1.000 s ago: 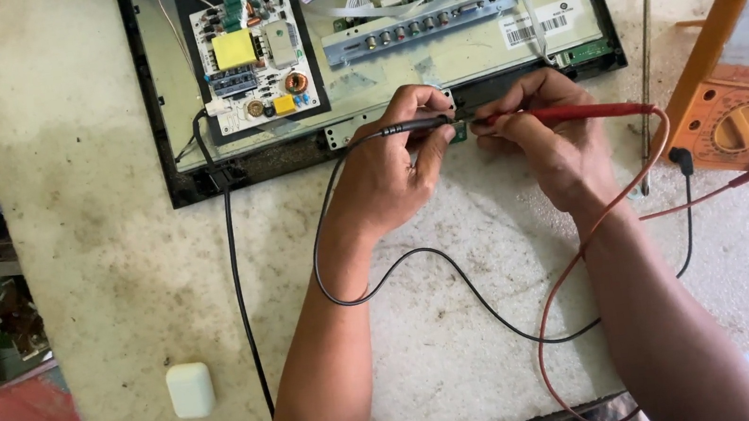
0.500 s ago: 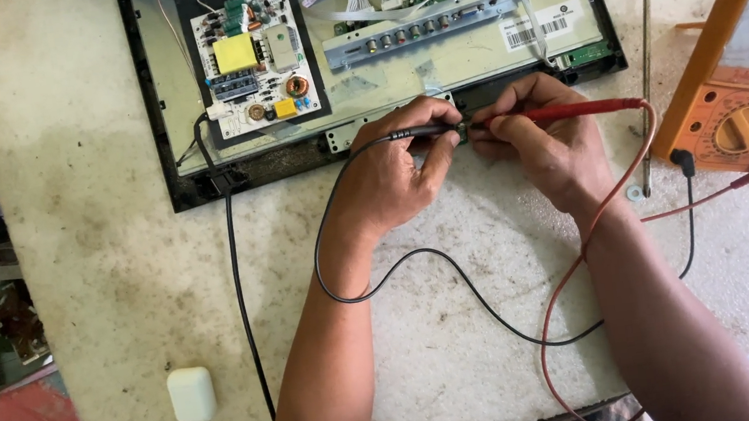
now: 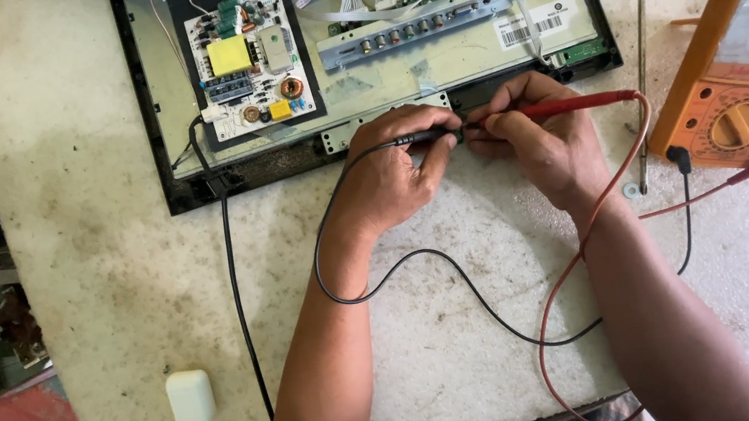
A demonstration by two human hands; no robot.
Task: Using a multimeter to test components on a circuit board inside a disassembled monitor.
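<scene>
the left hand (image 3: pixel 389 175) is curling its fingers (image 3: pixel 428 142) shut around a black probe (image 3: pixel 423 137), with the probe lying almost level and pointing right. the right hand (image 3: pixel 542 138) is pinching a red probe (image 3: pixel 571 104) between closed fingers (image 3: pixel 493 125), the probe pointing left, so the 2 tips are meeting close together between the hands. the exact spot the tips are touching is hidden by the fingers. both hands are resting at the lower edge of an opened flat screen chassis (image 3: pixel 154 123), which is lying face down on the pale stained surface (image 3: pixel 97 273). just above the hands a small metal bracket (image 3: pixel 382 116) is sitting along that edge.

inside the chassis a white power board (image 3: pixel 251 59) with a yellow block is sitting at the left, and a grey connector strip (image 3: pixel 410 30) is running across the middle. a black lead (image 3: pixel 458 272) is looping from the left hand's probe down across the surface and over to the right. a red lead (image 3: pixel 558 312) is curving from the right hand's probe down under the right forearm. both leads are running to an orange multimeter (image 3: pixel 732 100) at the right edge, well apart from the hands. a thin metal rod (image 3: pixel 642 63) is lying between the chassis and the meter. a small white block (image 3: pixel 190 397) is sitting near the left forearm, at the lower left of the surface.
</scene>
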